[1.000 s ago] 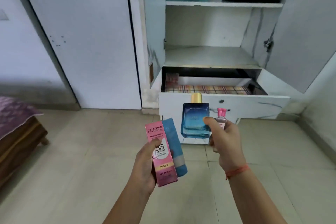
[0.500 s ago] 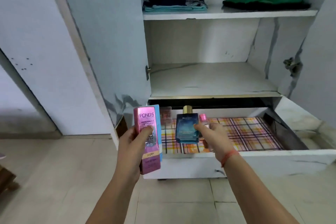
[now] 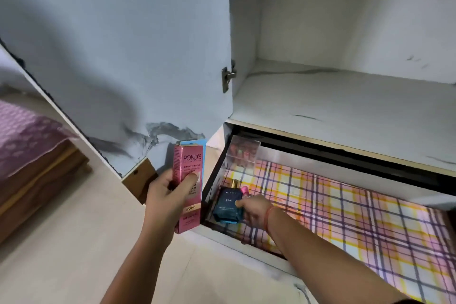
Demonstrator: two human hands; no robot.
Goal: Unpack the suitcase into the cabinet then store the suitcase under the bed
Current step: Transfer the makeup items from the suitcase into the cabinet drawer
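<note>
Our right hand (image 3: 255, 207) grips the blue perfume bottle (image 3: 226, 206) low in the left corner of the drawer (image 3: 246, 246); likely glass, heavy, breakable, best held by its flat sides. Our left hand (image 3: 167, 196) clasps the pink carton (image 3: 188, 163).

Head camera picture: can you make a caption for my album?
Right hand holds a blue perfume bottle inside the plaid-lined drawer; left hand grips a pink Pond's box.

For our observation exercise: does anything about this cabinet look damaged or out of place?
Yes. The open cabinet door has dark, worn blotches near its lower edge, and bare brown board shows at its bottom corner.
</note>
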